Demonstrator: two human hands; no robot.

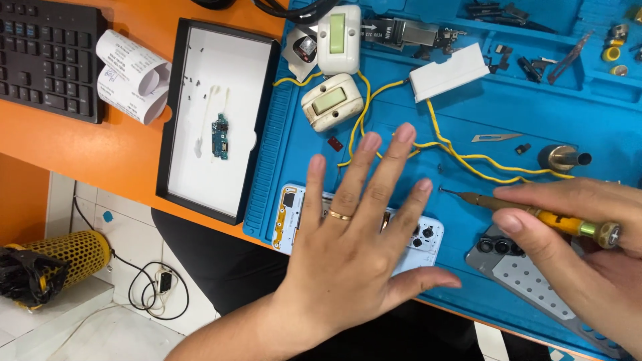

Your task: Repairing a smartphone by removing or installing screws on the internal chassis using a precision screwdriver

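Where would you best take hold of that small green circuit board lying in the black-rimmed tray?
Probably by the two long edges of the green circuit board, pinching from above. It lies flat and alone on the white floor of the tray, its long axis running away from the person, so its narrow sides are free and the components stay untouched.

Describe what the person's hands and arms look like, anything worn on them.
Both hands are bare, without gloves. The left hand wears a thin gold ring on its ring finger, and its forearm shows no sleeve. The right hand shows no ring or sleeve.

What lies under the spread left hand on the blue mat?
Under the left hand lies an opened white phone body, its ends showing beside the fingers. Its middle is covered.
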